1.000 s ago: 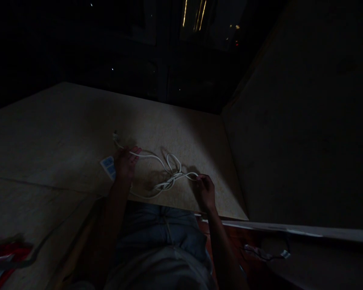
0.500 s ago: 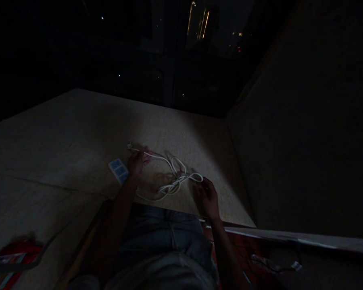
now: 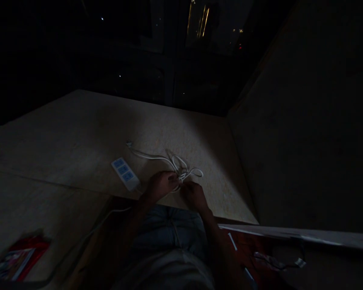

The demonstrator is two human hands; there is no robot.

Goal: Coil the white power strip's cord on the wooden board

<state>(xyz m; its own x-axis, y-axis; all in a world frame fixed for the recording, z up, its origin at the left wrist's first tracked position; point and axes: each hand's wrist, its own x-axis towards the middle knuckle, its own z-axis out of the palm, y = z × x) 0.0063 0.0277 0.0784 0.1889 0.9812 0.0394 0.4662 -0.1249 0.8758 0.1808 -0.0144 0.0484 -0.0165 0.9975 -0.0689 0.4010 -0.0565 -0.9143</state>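
A white power cord (image 3: 153, 157) lies loosely knotted and looped on the pale ledge (image 3: 109, 125). Its plug (image 3: 129, 143) rests at the far left end. The white power strip (image 3: 125, 174), with blue socket faces, lies flat left of my hands. My left hand (image 3: 163, 183) is closed on the knotted part of the cord from the left. Close beside it, my right hand (image 3: 194, 193) pinches the same tangle from the right. The dim light and my fingers hide exactly which strands each hand holds.
A red packet (image 3: 21, 257) lies at the lower left. A dark window (image 3: 169, 60) stands behind the ledge, and a wall (image 3: 305, 141) rises on the right. Below the ledge's right front edge are a dark cable (image 3: 281, 266) and the reddish floor (image 3: 245, 245).
My left hand has left the plug end and moved right to the knot. My right hand has moved left from the outer loop to the tangle. The power strip is now fully visible.
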